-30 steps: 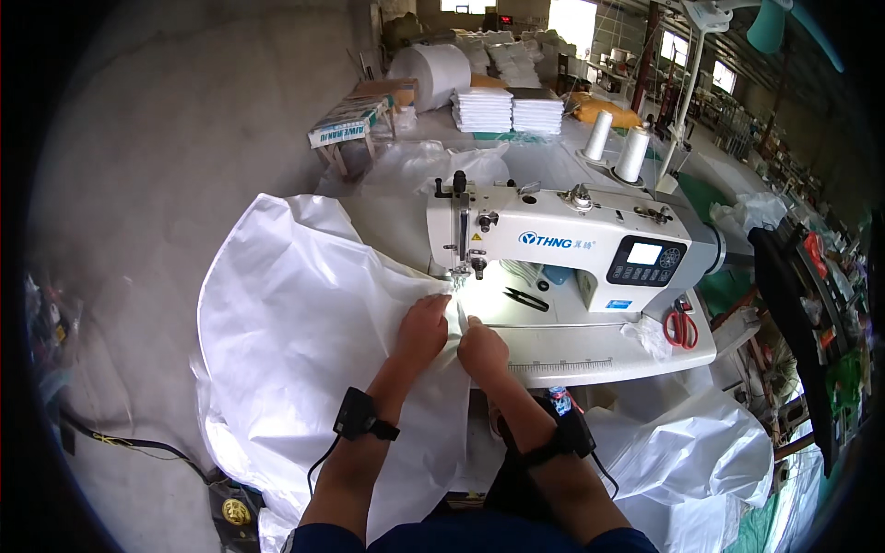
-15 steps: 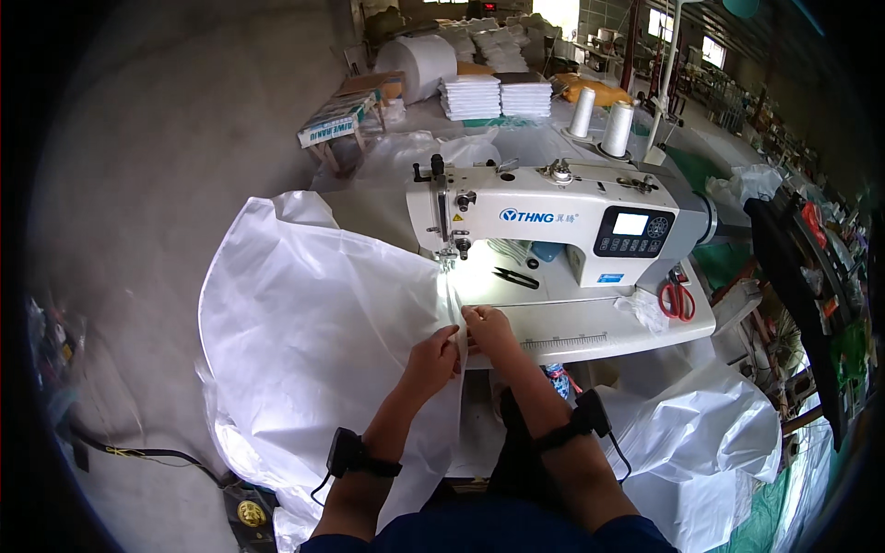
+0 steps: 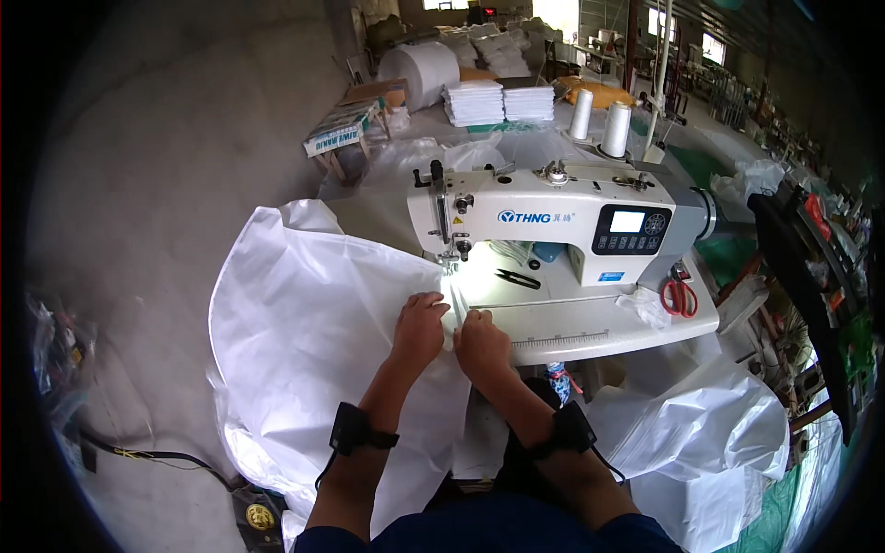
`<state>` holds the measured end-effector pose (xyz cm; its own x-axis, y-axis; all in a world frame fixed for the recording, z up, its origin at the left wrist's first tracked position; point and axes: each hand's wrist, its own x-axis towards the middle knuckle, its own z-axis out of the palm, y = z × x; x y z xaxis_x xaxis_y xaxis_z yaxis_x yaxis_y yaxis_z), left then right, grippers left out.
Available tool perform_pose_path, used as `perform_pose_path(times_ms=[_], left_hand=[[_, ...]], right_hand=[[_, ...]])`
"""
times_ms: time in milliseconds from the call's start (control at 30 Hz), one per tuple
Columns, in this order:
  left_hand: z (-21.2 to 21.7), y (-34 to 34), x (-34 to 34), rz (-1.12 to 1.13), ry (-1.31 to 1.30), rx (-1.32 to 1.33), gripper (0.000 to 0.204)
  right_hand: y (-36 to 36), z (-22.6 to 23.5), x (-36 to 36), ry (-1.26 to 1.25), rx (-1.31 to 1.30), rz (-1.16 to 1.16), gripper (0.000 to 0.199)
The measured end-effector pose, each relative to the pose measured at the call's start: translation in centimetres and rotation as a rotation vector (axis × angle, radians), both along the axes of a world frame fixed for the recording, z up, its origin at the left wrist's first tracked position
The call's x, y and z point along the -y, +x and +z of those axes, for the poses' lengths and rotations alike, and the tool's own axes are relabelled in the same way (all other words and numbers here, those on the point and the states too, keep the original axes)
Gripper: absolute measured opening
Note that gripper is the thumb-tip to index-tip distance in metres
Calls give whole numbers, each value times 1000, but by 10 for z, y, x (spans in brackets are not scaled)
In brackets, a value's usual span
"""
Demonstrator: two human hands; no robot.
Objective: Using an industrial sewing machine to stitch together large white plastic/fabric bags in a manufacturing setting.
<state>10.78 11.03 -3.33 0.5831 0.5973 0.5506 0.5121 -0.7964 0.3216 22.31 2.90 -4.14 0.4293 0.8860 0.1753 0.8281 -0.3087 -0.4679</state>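
A large white woven plastic sheet drapes over the left of the sewing table, with its edge running under the needle of a white sewing machine. My left hand lies on the sheet just short of the presser foot, fingers stretched over it. Beside it, nearer to me, my right hand is closed on the sheet's folded edge, its fingertips pinched together. The machine's lamp lights the stretch of edge between my hands and the needle.
Black thread snips lie under the machine arm. Red-handled scissors and a crumpled white scrap rest at the table's right. Behind stand two thread cones and stacked white sheets. More white sheeting hangs at lower right.
My left hand has moved forward along the sheet toward the needle. My right hand has drawn back slightly toward me along the edge. The view has shifted a little.
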Motion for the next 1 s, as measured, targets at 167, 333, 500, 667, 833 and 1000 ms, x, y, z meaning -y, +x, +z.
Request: perform_pose_path(times_ms=[167,333,500,667,833,1000], left_hand=[[-12,21,-47,-93,66,-232,33],[-28,18,-48,-88,-86,-25,37],[-39,18,-52,-86,14,-30,38],[-45,21,-57,-79,-21,-53,38],[-45,20,-54,-45,-41,-43,36],[-51,20,-54,-13,-64,-8,34]], right_hand=[[10,-5,-31,-10,18,14,25],[23,-11,-46,80,-315,-11,25],[30,-18,-48,198,-561,4,25],[38,-15,-49,76,-350,43,27],[33,-10,-57,27,-279,9,30],[27,-11,-70,13,-118,-30,30]])
